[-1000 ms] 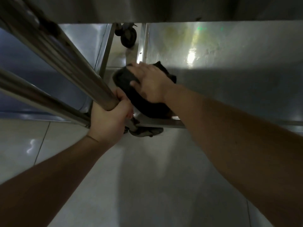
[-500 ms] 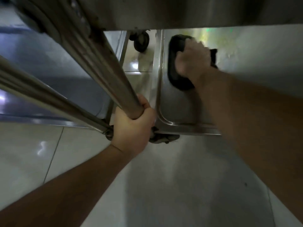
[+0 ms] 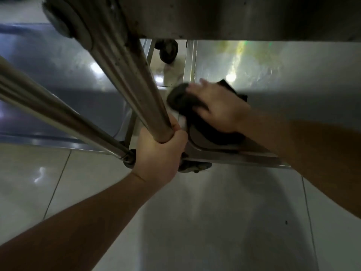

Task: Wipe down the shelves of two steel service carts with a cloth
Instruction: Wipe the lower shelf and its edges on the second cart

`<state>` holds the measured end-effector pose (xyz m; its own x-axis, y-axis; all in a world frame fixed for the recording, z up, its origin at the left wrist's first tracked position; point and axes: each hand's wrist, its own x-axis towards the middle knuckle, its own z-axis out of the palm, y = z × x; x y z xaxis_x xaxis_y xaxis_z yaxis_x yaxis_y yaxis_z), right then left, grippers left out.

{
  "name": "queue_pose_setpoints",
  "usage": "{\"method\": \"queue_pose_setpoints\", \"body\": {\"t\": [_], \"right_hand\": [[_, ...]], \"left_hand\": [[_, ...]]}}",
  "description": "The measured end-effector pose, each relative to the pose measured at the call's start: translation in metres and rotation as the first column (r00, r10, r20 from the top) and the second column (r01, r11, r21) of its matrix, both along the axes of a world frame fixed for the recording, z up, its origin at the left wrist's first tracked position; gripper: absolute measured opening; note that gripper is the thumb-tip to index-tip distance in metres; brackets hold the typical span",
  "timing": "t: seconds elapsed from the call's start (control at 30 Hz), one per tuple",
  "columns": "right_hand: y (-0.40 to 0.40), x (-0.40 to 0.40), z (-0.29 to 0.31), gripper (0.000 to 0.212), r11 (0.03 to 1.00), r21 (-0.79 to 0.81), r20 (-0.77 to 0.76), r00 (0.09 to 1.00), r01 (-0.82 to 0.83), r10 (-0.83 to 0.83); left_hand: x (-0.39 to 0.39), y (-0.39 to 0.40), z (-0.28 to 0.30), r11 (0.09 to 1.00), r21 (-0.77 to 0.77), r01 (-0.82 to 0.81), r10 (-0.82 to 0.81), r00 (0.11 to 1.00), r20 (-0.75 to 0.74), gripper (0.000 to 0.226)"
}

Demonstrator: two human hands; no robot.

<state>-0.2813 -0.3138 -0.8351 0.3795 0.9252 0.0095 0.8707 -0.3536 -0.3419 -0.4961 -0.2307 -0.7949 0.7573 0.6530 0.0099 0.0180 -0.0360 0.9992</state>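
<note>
the cloth [image 3: 190,103], dark and bunched, lies on the bottom shelf [image 3: 293,90] of the right-hand cart, at the shelf's near left corner, against the raised left rim. its long axis runs diagonally, from the left rim toward the near edge. the right hand [image 3: 218,106] lies flat on top of the cloth, fingers extended and spread toward the left rim, pressing it onto the steel; the fingertips are motion-blurred. the left hand [image 3: 160,151] is clenched around the cart's upright post [image 3: 127,71], just above the near left corner. a caster [image 3: 195,166] shows below that corner. a second cart's shelf [image 3: 58,79] lies to the left, with a caster [image 3: 168,49] between the two carts. the shelf carries only the cloth where visible.
</note>
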Motion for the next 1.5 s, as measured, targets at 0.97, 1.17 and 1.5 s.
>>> {"method": "queue_pose_setpoints", "body": {"t": [0.97, 1.17, 1.5], "right_hand": [[0.017, -0.044, -0.002, 0.067, 0.962, 0.022, -0.019, 0.962, 0.272, -0.272], [-0.042, -0.083, -0.007, 0.072, 0.998, -0.062, -0.004, 1.0, -0.028, 0.028], [-0.15, -0.053, -0.003, 0.067, 0.987, -0.127, 0.028, 0.995, -0.095, 0.1]], "left_hand": [[0.001, 0.006, 0.0, 0.998, 0.066, -0.011, 0.013, 0.999, -0.038, 0.021], [-0.003, 0.004, 0.003, 0.993, 0.109, -0.054, 0.067, 0.991, -0.117, 0.019], [-0.05, -0.023, -0.012, 0.842, 0.535, -0.073, 0.37, 0.8, -0.472, 0.046]]}}
